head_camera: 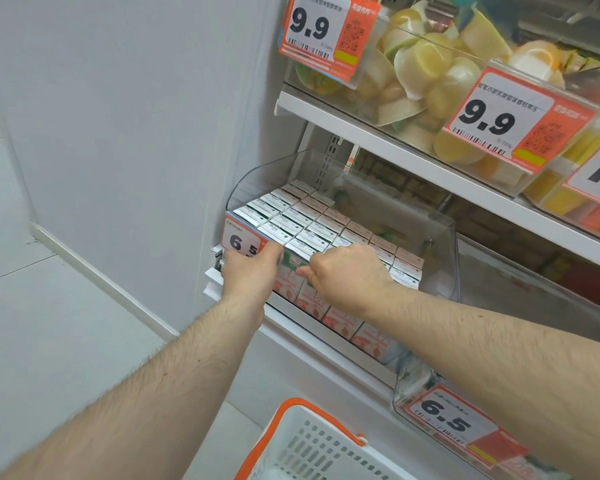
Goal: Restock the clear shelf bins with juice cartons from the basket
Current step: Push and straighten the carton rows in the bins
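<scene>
Taking the clear bin [440, 233] as the landmark: at its front left corner the left hand [253, 271] curls its fingers over the rim, beside the orange price tag [239, 242] reading 6.5. Just right of it, over the front row, the right hand [347, 275] is closed with knuckles up on the juice cartons [305, 223]; whether it pinches one carton or only presses the row I cannot tell. The bin looks nearly full: rows of flat, white-topped, pink-faced paperboard boxes packed edge to edge from front to back, so this bin seems almost done. To the bin's right a neighbouring clear bin [534, 292] shows little stock through its glossy, curved wall and likely needs filling. Below the bin, the white perforated plastic basket [312, 445] with orange trim shows no cartons in its visible part.
</scene>
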The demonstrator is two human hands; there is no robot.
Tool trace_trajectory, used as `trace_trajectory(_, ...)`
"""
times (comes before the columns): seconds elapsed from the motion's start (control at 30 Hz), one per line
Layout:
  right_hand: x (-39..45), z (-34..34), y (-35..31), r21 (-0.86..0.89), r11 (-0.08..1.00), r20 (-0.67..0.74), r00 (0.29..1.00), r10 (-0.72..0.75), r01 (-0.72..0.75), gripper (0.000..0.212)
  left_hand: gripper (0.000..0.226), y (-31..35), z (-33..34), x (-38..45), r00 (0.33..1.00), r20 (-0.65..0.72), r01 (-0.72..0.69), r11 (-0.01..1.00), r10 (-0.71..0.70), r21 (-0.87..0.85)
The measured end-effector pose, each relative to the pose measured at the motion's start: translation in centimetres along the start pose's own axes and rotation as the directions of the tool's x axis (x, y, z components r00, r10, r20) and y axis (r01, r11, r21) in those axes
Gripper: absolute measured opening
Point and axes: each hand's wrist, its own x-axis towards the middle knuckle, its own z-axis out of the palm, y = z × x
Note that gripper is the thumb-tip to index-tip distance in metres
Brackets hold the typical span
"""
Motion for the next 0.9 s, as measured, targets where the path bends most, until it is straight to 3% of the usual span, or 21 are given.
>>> trace_trajectory(0.13, -0.3, -0.6, -0.3, 0.092, 0.988, 0.068, 0.99, 0.122, -0.128, 0.045, 0.045, 0.2, 0.3, -0.3, 1.0, -0.031, 0.006, 1.0, -0.007, -0.019)
trace_trajectory(0.23, -1.5, -1.2, 0.2, 0.306, 0.921, 0.114, 0.97, 0.217, -0.242, 0.041, 0.045, 0.5, 0.5, -0.5, 0.996, -0.082, 0.022, 0.999, -0.02, 0.03)
trace_trajectory(0.3, -3.4, -1.9, 0.6, 0.369, 0.903, 0.049, 0.974, 0.219, -0.222, 0.033, 0.057, 0.7, 0.5, -1.0, 0.99, -0.125, 0.077, 0.99, -0.062, 0.118)
trace_trajectory(0.37, -6.1, -2.4, 1.1, 0.405, 0.909, -0.183, 0.965, 0.188, -0.1, 0.027, 0.075, 0.6, 0.8, -1.7, 0.981, -0.176, 0.116, 0.97, -0.078, 0.216)
trace_trajectory(0.4, -7.7, -2.7, 1.4, 0.42, 0.907, -0.321, 0.928, 0.188, -0.039, 0.027, 0.08, 0.5, 1.1, -2.5, 0.982, -0.183, 0.1, 0.957, -0.051, 0.274)
trace_trajectory(0.47, -10.9, -3.1, 2.6, 0.443, 0.897, -0.557, 0.787, 0.266, 0.01, 0.031, 0.084, 0.0, 2.2, -4.5, 0.988, -0.125, -0.029, 0.912, 0.088, 0.409)
trace_trajectory(0.53, -13.6, -3.5, 5.0, 0.57, 0.818, -0.602, 0.641, 0.476, -0.072, 0.036, 0.081, -0.9, 3.6, -7.4, 0.948, 0.058, -0.297, 0.807, 0.313, 0.51)
trace_trajectory(0.6, -14.8, -2.4, 9.1, 0.753, 0.593, -0.389, 0.534, 0.75, -0.284, 0.039, 0.072, -1.9, 5.0, -10.4, 0.807, 0.333, -0.587, 0.596, 0.489, 0.548)
trace_trajectory(0.67, -14.4, 0.2, 13.3, 0.76, 0.226, 0.108, 0.461, 0.881, -0.61, 0.042, 0.065, -3.0, 6.2, -12.4, 0.652, 0.567, -0.757, 0.398, 0.504, 0.518)
trace_trajectory(0.7, -14.1, 1.8, 14.7, 0.678, 0.096, 0.341, 0.427, 0.838, -0.729, 0.055, 0.063, -3.5, 6.7, -13.1, 0.596, 0.646, -0.803, 0.336, 0.477, 0.493)
trace_trajectory(0.77, -13.5, 5.0, 16.1, 0.575, 0.006, 0.624, 0.444, 0.643, -0.818, 0.074, 0.064, -4.4, 7.6, -14.0, 0.525, 0.738, -0.851, 0.278, 0.424, 0.446)
trace_trajectory(0.83, -13.2, 6.5, 15.8, 0.566, 0.008, 0.711, 0.493, 0.501, -0.824, 0.08, 0.066, -5.1, 8.3, -14.4, 0.498, 0.779, -0.867, 0.245, 0.382, 0.434)
trace_trajectory(0.9, -12.3, 7.2, 15.5, 0.578, -0.028, 0.75, 0.518, 0.412, -0.815, 0.086, 0.068, -5.7, 8.7, -14.4, 0.511, 0.791, -0.859, 0.228, 0.337, 0.458)
